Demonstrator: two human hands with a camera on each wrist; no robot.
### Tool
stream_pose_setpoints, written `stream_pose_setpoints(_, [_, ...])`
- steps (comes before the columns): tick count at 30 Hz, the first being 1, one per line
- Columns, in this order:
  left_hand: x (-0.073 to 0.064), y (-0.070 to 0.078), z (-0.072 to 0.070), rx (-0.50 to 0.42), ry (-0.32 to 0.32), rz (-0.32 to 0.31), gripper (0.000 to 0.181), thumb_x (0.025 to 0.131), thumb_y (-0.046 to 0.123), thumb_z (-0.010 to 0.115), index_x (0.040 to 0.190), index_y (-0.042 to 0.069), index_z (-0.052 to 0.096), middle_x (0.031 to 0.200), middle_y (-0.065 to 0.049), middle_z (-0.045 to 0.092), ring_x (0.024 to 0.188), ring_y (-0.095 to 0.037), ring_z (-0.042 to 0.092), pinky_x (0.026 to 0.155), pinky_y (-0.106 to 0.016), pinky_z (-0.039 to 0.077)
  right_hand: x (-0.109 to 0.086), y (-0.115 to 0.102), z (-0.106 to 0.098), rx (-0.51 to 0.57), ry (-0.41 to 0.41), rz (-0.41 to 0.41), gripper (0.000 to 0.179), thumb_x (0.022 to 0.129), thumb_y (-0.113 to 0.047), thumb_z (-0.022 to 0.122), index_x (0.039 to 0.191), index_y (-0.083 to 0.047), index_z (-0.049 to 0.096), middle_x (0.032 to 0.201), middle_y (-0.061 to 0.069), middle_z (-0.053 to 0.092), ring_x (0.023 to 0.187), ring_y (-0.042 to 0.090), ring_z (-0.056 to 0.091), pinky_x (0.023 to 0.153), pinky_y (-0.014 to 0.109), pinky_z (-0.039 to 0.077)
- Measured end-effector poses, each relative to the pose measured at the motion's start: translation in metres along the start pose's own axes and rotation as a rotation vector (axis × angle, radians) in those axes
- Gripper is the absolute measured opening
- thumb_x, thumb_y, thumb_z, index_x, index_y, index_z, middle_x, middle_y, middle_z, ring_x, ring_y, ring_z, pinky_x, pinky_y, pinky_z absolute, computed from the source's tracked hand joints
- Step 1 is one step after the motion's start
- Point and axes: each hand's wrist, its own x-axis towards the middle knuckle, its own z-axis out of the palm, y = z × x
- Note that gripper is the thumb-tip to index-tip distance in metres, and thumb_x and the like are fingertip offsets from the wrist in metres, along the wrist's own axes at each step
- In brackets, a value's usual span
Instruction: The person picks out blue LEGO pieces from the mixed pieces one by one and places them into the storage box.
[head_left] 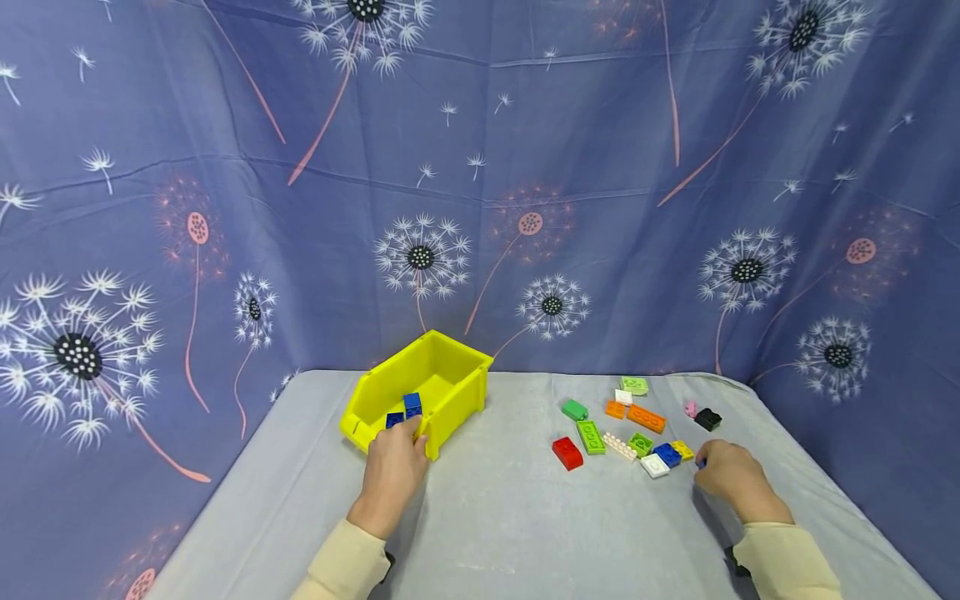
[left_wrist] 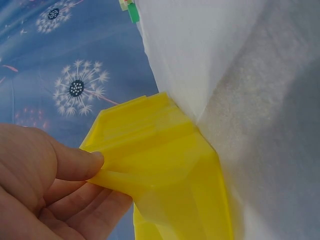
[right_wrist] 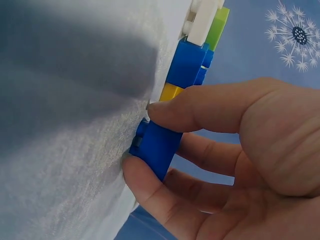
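Note:
A yellow bin (head_left: 457, 410) stands at the left of the table, with two blue bricks (head_left: 412, 404) visible inside. My left hand (head_left: 393, 475) grips its near rim; in the left wrist view the thumb (left_wrist: 80, 162) lies over the yellow edge and the other fingers curl beneath. At the right, my right hand (head_left: 738, 479) holds a blue brick (right_wrist: 159, 147) between thumb and fingers, close to the table surface. Just left of that hand lie another blue brick (head_left: 666, 454), a yellow brick (head_left: 682, 449) and a white brick (head_left: 654, 465).
More loose bricks lie right of centre: a red brick (head_left: 567, 453), a long green brick (head_left: 590, 437), an orange brick (head_left: 646, 418) and several others. A black brick (head_left: 707, 418) sits beyond my right hand. A patterned blue curtain (head_left: 615, 250) borders the table behind and at the sides.

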Motion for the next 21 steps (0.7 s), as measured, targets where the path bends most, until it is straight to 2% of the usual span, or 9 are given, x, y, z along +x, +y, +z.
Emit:
stream_pose_setpoints(8, [0.0001,-0.0005,0.0004,0.000,0.015,0.020,0.031,0.093,0.004,0.075,0.122,-0.005,0.072,0.110,-0.023,0.075,0.091,-0.037,0.074,0.076,-0.048,0.060,0.0009,0.0025,0.0035,-0.003,0.018,-0.006,0.026,0.078,-0.005,0.069,0.100,0.008,0.068,0.091,0.020,0.066,0.081,0.032,0.058,0.069,0.046,0.051])
stream_pose_setpoints(21, [-0.0003,0.0018,-0.0013,-0.011,-0.007,-0.021,0.033,0.094,0.006,0.075,0.125,-0.005,0.071,0.116,-0.023,0.074,0.099,-0.036,0.073,0.080,-0.048,0.060,0.0016,0.0031,0.0013,0.026,0.004,0.014,0.026,0.079,-0.006,0.071,0.100,0.008,0.068,0.090,0.018,0.065,0.081,0.031,0.057,0.068,0.043,0.051])
